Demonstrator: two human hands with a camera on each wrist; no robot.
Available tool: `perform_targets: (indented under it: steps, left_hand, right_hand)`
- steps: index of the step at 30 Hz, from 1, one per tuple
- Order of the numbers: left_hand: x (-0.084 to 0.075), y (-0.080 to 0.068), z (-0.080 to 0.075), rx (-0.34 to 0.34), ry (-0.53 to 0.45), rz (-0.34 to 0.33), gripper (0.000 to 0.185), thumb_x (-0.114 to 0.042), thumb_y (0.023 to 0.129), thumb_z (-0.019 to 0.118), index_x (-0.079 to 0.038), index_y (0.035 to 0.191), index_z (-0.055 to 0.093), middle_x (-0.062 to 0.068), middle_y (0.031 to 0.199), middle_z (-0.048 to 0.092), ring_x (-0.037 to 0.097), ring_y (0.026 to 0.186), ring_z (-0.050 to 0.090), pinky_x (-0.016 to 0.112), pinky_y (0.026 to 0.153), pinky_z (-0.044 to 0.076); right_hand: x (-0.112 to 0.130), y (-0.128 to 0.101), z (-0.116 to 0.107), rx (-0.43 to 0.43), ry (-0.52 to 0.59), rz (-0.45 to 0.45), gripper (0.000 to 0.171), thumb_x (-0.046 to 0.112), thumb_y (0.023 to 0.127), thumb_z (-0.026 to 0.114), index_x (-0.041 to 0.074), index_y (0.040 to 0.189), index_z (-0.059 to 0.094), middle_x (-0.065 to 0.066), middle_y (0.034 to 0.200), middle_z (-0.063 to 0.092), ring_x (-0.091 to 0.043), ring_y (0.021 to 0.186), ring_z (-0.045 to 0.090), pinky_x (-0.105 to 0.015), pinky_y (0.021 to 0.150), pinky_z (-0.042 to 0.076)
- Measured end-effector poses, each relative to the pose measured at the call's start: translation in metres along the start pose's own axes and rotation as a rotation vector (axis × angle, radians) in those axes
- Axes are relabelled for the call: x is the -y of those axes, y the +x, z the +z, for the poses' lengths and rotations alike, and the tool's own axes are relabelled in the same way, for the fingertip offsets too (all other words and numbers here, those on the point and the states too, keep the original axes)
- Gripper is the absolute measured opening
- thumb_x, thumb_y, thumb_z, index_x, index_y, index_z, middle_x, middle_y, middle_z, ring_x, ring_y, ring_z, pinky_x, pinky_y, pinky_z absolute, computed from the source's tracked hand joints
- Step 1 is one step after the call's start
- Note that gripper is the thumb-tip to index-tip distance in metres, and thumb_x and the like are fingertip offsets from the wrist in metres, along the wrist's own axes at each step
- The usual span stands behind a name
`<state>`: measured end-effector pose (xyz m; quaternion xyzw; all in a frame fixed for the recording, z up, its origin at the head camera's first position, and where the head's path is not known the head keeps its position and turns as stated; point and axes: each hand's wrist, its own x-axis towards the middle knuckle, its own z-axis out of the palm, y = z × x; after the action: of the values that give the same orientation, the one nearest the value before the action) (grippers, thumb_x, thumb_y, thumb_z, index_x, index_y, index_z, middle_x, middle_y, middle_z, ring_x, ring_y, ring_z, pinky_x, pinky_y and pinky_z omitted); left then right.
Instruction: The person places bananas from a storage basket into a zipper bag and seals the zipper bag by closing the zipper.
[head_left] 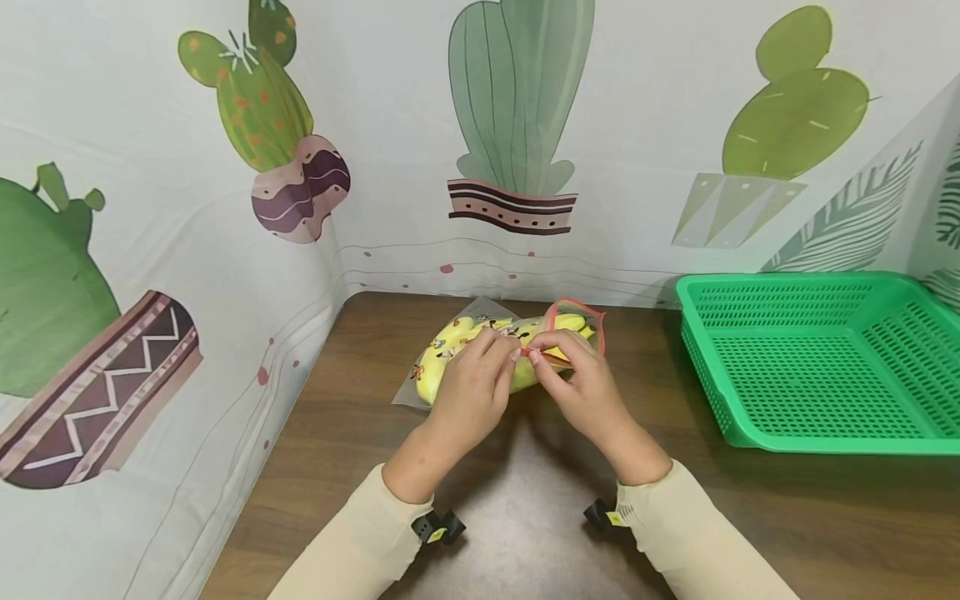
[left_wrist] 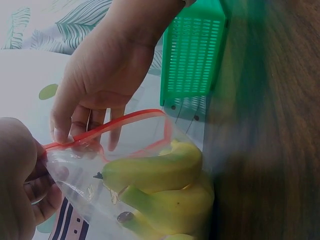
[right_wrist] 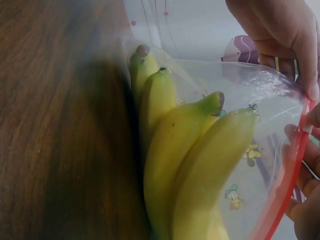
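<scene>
Pinching bag (head_left: 480,333) seal, left hand (head_left: 468,392), right hand (head_left: 585,387)

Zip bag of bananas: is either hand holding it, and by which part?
Both. The left hand and right hand pinch the zip bag at its red seal strip.

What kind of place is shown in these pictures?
Probably a small staged work corner, not a real kitchen: a wooden table closed in by a cactus-print cloth, with a green basket and two hands working a bag of bananas.
</scene>
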<state>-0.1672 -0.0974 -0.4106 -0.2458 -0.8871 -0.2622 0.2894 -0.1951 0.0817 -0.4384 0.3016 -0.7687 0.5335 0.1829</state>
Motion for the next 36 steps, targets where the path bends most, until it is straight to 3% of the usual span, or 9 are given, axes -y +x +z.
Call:
perform_targets:
  steps: [36]
  left_hand:
    - [0.0009,0.0001,-0.0015,-0.013,-0.017,0.002,0.016,-0.012,0.103,0.055,-0.006,0.105,0.069,0.004,0.094,0.061,0.019,0.084,0.064,0.033,0.071,0.054]
  right_hand:
    - [-0.0056,0.0003,-0.0026,-0.01,-0.047,0.01,0.016,0.001,0.093,0.069,0.008,0.107,0.069,-0.002,0.104,0.067,-0.009,0.102,0.06,-0.015,0.087,0.055]
